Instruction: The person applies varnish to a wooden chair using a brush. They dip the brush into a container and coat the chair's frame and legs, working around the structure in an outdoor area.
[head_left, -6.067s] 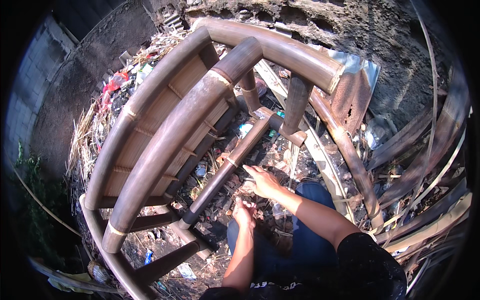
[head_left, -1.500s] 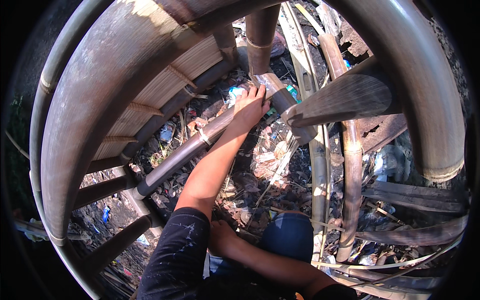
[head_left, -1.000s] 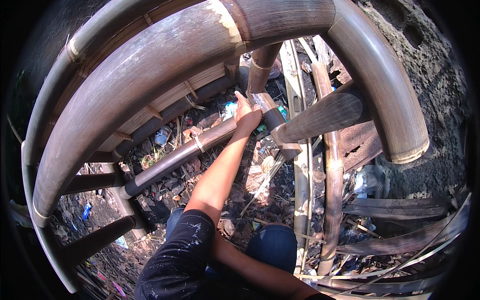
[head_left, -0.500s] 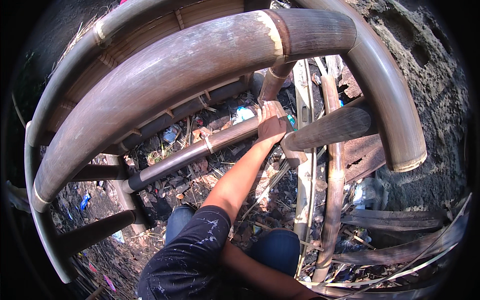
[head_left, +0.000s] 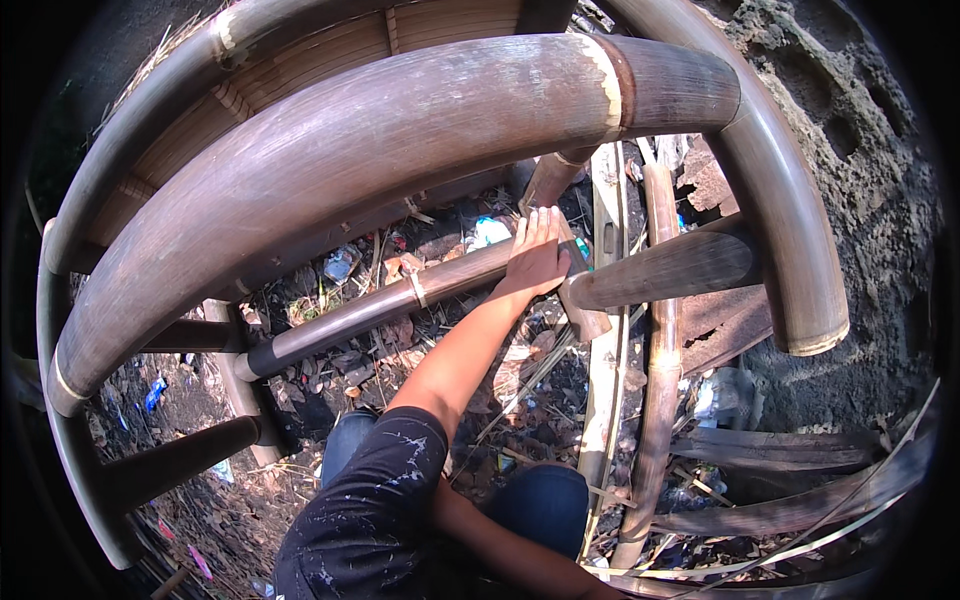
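My left hand (head_left: 536,252) lies on the end of a dark bamboo crossbar (head_left: 385,306), close to where it meets a short bamboo foot piece (head_left: 584,318). Its fingers are stretched out and slightly apart, with the palm down on the bamboo. Above it arches a thick, glossy brown bamboo rail (head_left: 340,125), part of a large piece of bamboo furniture with a slatted panel (head_left: 330,60). A slanting bamboo strut (head_left: 670,270) joins the foot piece to the curved end post (head_left: 790,200). My right forearm (head_left: 520,550) shows low down; its hand is hidden behind my left sleeve.
Long split bamboo pieces (head_left: 655,400) lie on the ground to the right, beside a rough earthen bank (head_left: 850,330). Leaves, straw and plastic scraps (head_left: 488,233) litter the soil. Curved dark strips (head_left: 780,510) lie at the lower right. My knees (head_left: 540,510) are under my arms.
The thick rail appears a little lower and farther right in view. My left hand stays on the crossbar, its fingers slightly more spread. My right forearm remains low in view.
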